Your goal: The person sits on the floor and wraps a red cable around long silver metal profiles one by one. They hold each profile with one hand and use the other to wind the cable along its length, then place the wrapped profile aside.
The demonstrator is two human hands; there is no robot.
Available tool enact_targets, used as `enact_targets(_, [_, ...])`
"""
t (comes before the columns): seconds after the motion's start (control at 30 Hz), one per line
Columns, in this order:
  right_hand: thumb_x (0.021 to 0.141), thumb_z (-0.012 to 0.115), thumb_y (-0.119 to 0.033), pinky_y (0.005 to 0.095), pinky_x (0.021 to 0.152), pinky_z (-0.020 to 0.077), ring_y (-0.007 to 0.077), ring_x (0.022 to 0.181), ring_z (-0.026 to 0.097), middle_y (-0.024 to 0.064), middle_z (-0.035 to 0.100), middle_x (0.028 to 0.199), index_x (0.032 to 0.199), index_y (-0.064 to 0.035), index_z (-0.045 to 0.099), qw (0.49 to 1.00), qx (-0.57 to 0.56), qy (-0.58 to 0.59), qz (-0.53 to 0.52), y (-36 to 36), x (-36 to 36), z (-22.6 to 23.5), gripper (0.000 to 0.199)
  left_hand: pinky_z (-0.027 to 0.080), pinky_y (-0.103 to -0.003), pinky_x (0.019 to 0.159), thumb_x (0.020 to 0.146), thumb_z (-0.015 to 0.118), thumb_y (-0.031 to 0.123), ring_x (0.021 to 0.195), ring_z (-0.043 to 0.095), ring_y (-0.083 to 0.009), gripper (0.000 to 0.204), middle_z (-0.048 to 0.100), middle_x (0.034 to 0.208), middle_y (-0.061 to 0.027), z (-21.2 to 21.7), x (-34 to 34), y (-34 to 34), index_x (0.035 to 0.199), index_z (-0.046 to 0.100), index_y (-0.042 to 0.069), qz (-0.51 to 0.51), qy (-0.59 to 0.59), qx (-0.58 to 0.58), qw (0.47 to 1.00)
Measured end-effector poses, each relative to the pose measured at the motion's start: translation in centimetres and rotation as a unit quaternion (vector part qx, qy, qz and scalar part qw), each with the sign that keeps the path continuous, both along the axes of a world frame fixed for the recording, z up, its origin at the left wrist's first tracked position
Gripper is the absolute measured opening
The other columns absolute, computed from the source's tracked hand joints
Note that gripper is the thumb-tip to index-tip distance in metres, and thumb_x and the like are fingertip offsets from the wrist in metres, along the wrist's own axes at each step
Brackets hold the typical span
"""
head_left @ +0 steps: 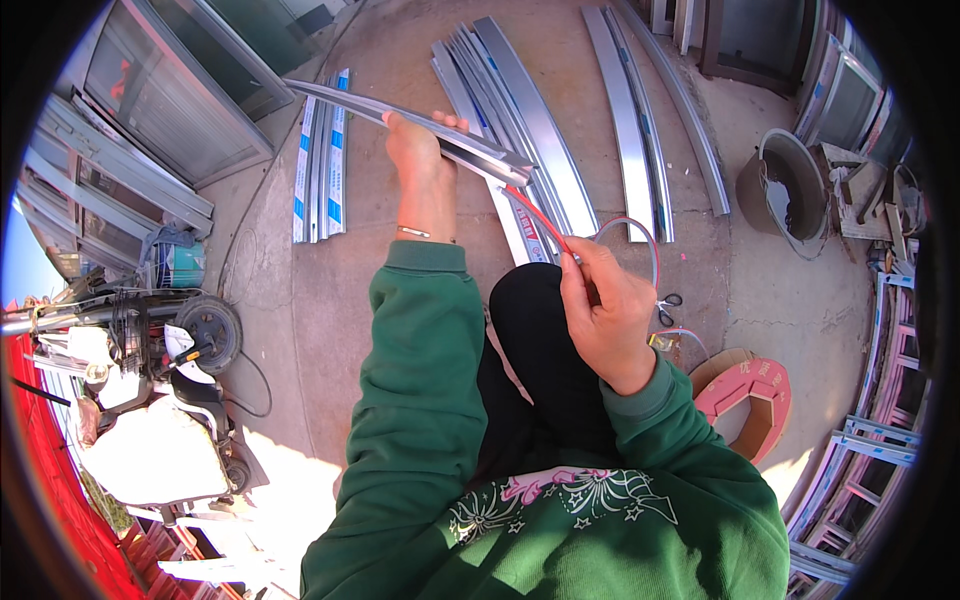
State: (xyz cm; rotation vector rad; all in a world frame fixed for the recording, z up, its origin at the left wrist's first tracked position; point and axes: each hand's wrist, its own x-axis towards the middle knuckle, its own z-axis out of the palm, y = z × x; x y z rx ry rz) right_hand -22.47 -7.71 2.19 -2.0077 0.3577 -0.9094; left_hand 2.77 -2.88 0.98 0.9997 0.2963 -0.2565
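Observation:
My left hand (416, 152) is wrapped round a long silver metal profile (484, 152), which slants from the upper left down to its near end in front of me. At that end a thin red strip (537, 216) meets the profile; whether it sits inside a groove is too small to tell. My right hand (612, 312) pinches this strip between thumb and fingers, a short way from the profile. Beyond the fingers the strip loops round, showing a grey side, and trails toward a red octagonal cardboard reel box (778, 408) at my right.
Scissors (668, 306) lie on the floor beside my right hand. Bundles of metal profiles (545, 130) and a blue-taped stack (338, 170) lie ahead. A dark bucket (778, 190) stands right, a scooter (150, 440) left. Framed panels (170, 90) lean at the upper left.

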Motion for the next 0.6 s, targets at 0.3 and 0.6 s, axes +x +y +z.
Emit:
enact_targets(0.3, [0.100, 0.057, -0.010, 0.0212, 0.047, 0.0329, 0.0057, 0.050, 0.048, 0.0023, 0.058, 0.061, 0.096, 0.0026, 0.063, 0.859, 0.469, 0.017, 0.205, -1.4, 3.2, -1.8, 0.015, 0.056, -0.042, 0.063, 0.107, 0.027, 0.049, 0.066, 0.056, -0.0239, 0.052, 0.052, 0.088, -0.0118, -0.3, -0.3, -0.9, 0.106, 0.040, -0.001, 0.001, -0.053, 0.034, 0.998])
enact_targets(0.6, [0.101, 0.052, -0.006, 0.0225, 0.049, 0.0413, 0.0072, 0.051, 0.054, 0.0068, 0.067, 0.077, 0.108, 0.0049, 0.064, 0.933, 0.299, 0.167, 0.106, -0.9, -1.2, -3.1, 0.017, 0.055, -0.034, 0.065, 0.106, 0.041, 0.045, 0.071, 0.056, -0.0189, 0.045, 0.054, 0.087, -0.0086, 0.2, -0.2, 0.0, 0.095, 0.047, 0.002, 0.037, -0.163, 0.037, 0.985])
